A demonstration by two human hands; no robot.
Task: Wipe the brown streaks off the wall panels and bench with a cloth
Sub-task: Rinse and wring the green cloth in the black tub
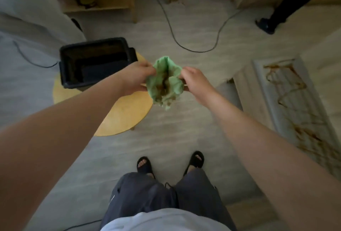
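As I look down through the head camera, I see both arms held out in front of me over the floor [166,138]. The left hand [137,75] pinches the left edge of the green cloth [167,83], with its fingers and thumb curled on it. The right hand [193,79] pinches the right edge the same way. The cloth hangs in the air between the two hands. It is all bunched up, and there is brown dirt down its middle fold.

The cloth is up over the far right edge of the round yellow bench [127,112]. A black tub [92,43] sits on that bench, to the left of my left hand. It is too dark inside the tub for me to tell what is in it.

On my right is a pale wall panel [262,90]. Brown streaks [287,86] run over it in loops and blobs. The cloth is well apart from the panel.

A grey cable [184,46] lies in a curve on the floor farther off. Below me I see grey trousers [140,193] and two black sandals [144,164]. At the top right stands another person's dark leg and shoe [265,24]. A wooden shelf [99,7] is at the top left.
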